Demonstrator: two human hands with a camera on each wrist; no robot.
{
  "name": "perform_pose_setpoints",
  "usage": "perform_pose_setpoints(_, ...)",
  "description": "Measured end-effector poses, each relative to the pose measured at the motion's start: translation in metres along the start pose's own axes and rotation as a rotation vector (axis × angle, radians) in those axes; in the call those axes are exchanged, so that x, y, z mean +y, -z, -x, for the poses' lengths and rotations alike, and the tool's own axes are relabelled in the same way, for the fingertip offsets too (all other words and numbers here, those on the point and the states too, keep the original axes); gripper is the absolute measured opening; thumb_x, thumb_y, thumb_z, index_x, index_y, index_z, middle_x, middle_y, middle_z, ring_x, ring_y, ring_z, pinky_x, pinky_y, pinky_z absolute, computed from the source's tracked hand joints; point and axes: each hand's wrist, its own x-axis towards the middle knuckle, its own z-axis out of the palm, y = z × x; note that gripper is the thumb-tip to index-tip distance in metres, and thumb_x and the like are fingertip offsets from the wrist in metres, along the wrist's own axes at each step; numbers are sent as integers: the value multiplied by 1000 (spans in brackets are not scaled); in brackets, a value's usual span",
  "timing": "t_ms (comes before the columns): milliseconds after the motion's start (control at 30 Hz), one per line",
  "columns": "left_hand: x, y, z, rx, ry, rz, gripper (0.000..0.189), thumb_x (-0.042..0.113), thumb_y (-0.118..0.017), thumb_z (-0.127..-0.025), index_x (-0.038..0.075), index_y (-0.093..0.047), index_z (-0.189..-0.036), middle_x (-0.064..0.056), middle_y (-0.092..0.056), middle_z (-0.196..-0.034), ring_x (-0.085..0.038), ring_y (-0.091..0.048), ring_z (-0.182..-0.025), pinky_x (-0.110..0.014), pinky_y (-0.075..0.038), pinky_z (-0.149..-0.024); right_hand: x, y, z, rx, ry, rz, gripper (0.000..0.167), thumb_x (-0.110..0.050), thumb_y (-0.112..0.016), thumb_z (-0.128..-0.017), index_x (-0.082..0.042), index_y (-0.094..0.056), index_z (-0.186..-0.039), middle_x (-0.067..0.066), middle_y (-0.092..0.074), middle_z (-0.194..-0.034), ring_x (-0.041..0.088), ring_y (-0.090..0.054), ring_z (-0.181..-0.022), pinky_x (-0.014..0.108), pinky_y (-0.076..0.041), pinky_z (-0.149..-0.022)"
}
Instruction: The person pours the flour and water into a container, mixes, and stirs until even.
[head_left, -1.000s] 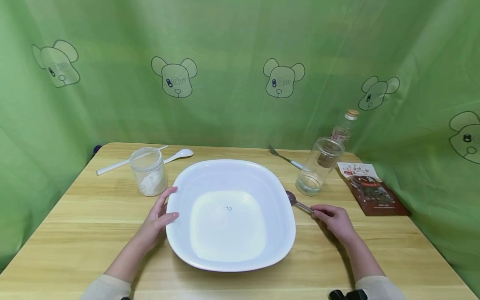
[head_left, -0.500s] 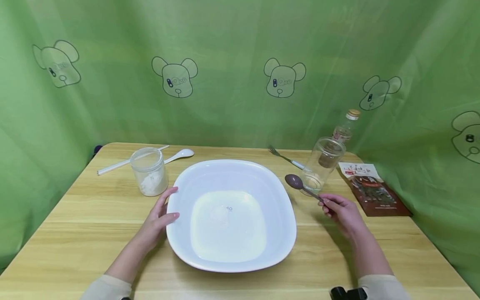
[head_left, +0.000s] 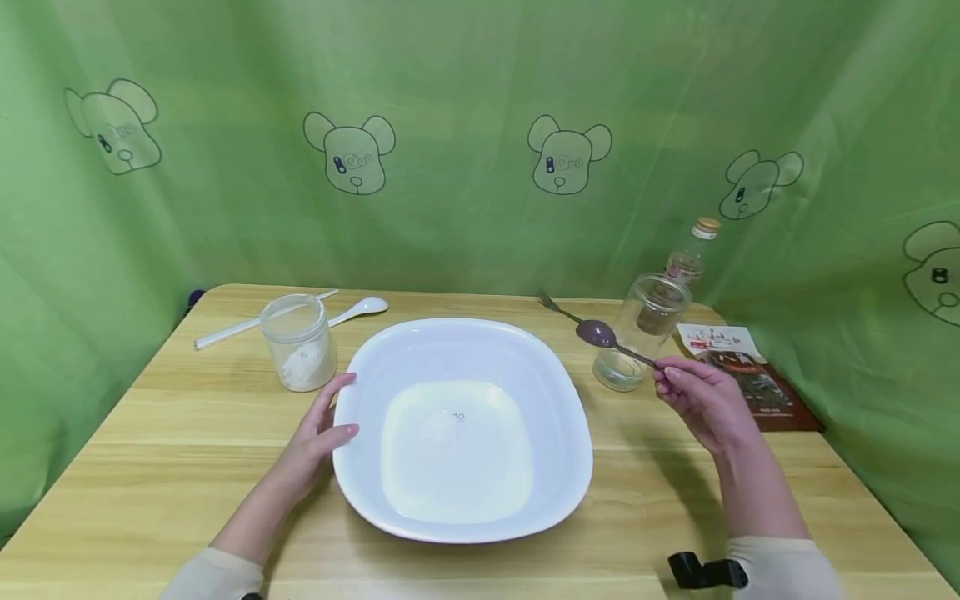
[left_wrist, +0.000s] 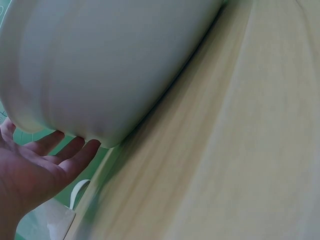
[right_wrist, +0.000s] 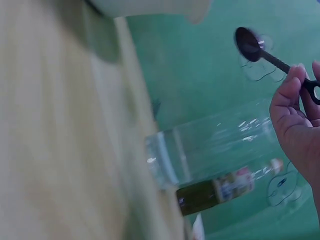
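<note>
My right hand (head_left: 703, 402) pinches the handle of a dark purple-brown spoon (head_left: 597, 333), raised off the table with its bowl pointing left. From the head view, the spoon passes in front of a tall clear glass (head_left: 621, 373). In the right wrist view the spoon (right_wrist: 248, 44) shows its handle end between thumb and fingers. A big white basin (head_left: 465, 346) sits mid-table. On its left rim my left hand (head_left: 315, 437) keeps hold. The left wrist view shows the fingers (left_wrist: 77, 157) against the basin's outer wall (left_wrist: 100, 65), under the rim.
A jar of white powder (head_left: 300, 354) stands left of the basin, by a white spoon (head_left: 367, 307) and a white stick (head_left: 225, 335). Behind the glass are a fork (head_left: 551, 303) and a capped bottle (head_left: 686, 258). A brown packet (head_left: 780, 404) lies right; green curtain encloses the table.
My right hand has lifted the dark spoon from the tabletop beside the basin, up and to the right, in front of the glass. My left hand and the basin have stayed put.
</note>
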Motion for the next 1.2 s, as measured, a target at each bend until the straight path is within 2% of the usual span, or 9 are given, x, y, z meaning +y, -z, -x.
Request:
perform_pose_setpoints(133, 0, 0, 0, 1, -3, 1, 62, 1, -47, -77, 13, -22, -133, -25, -31, -122, -29, -46, -99, -38, -47, -74, -7, -11, -6, -81, 48, -12, 27, 16, -38, -83, 9, -60, -97, 17, -61, -89, 21, -59, -81, 26, -49, -72)
perform_pose_setpoints(233, 0, 0, 0, 0, -5, 1, 62, 1, -47, -77, 13, -22, -133, -26, -31, -122, -29, -46, -100, -39, -47, -74, -9, -18, -10, -81, 63, 23, 27, 17, -40, -82, 8, -60, -98, 16, -60, -89, 20, -59, -80, 26, -48, -73)
perform_pose_setpoints(533, -1, -1, -1, -2, 8, 7, 63, 1, -47, -77, 12, -21, -133, -25, -30, -124, -33, -43, -102, -39, -47, -74, 0, -28, -19, 44, 127, 1, 19, 10, -46, -83, 10, -61, -93, 18, -61, -79, 20, -59, -70, 25, -51, -64)
perform_pose_setpoints(667, -1, -1, -1, 3, 11, 8, 63, 1, -47, -77, 13, -22, -133, -25, -30, -123, -33, -44, -101, -39, -47, -73, 1, -33, -22, 142, 136, 22, 16, 5, -50, -82, 7, -63, -91, 16, -62, -73, 18, -59, -62, 24, -51, -59)
perform_pose_setpoints(767, -1, -1, -1, 3, 10, 8, 62, 1, -46, -77, 13, -22, -132, -26, -31, -122, -33, -44, -100, -40, -48, -73, 2, -37, -24, 197, 147, 22, 15, 3, -53, -80, 6, -64, -90, 13, -61, -75, 17, -58, -64, 23, -51, -61)
perform_pose_setpoints(933, 0, -1, -1, 0, 10, 9, 62, 1, -46, -77, 13, -21, -132, -26, -30, -123, -33, -44, -101, -39, -47, -73, 4, -41, -28, 189, 189, -5, 17, 6, -51, -81, 5, -65, -90, 12, -59, -83, 20, -60, -74, 26, -49, -73)
perform_pose_setpoints(1100, 0, -1, 0, 6, 13, 0, 62, 2, -46, -77, 14, -22, -133, -26, -30, -123, -33, -43, -102, -39, -47, -73, 2, -49, -33, 182, 213, 23, 19, 6, -50, -81, 7, -62, -95, 15, -61, -86, 23, -61, -75, 26, -50, -67)
perform_pose_setpoints(1200, 1, -1, 0, 10, 14, -3, 62, 2, -47, -77, 14, -22, -133, -26, -31, -123, -34, -43, -102, -39, -47, -73, 7, -38, -40, 193, 239, 74, 25, 6, -52, -80, 10, -55, -104, 18, -60, -88, 26, -61, -76, 28, -50, -65)
